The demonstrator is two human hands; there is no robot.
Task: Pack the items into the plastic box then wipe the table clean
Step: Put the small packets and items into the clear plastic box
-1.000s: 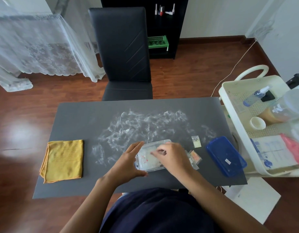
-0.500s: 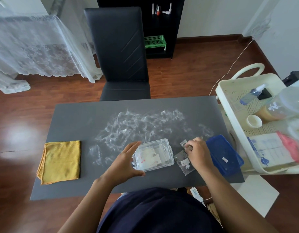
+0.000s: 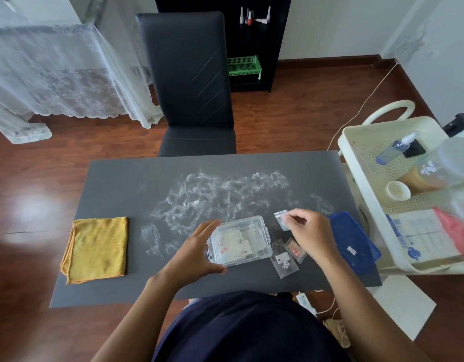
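Two hands work at the near middle of the counter. The left hand has its fingers spread and fairly straight, cupping the left wall of the plastic box to steady it. The right hand pinches a small clear packet between thumb and fingertips, holding it just right of the box; whether the packet is already off the counter is hard to tell, since it is blurred.

The box stands open and already holds several flat packets, so packing looks partly done. Just right of the box, two more packets lie on the counter: a clear one with white pieces and, touching its far right edge, one with orange pieces. Those two and the pinched one are what I judge remains to go in. The blue lid lies at the right edge of the counter, beside the right hand, so the box is not yet closed.

Wiping appears not to have begun: white smears spread across the middle of the counter, beyond the box, and the folded yellow cloth rests untouched at the left, well apart from both hands.

Farther out, a black chair stands at the far side, and a cream cart with bottles sits to the right.
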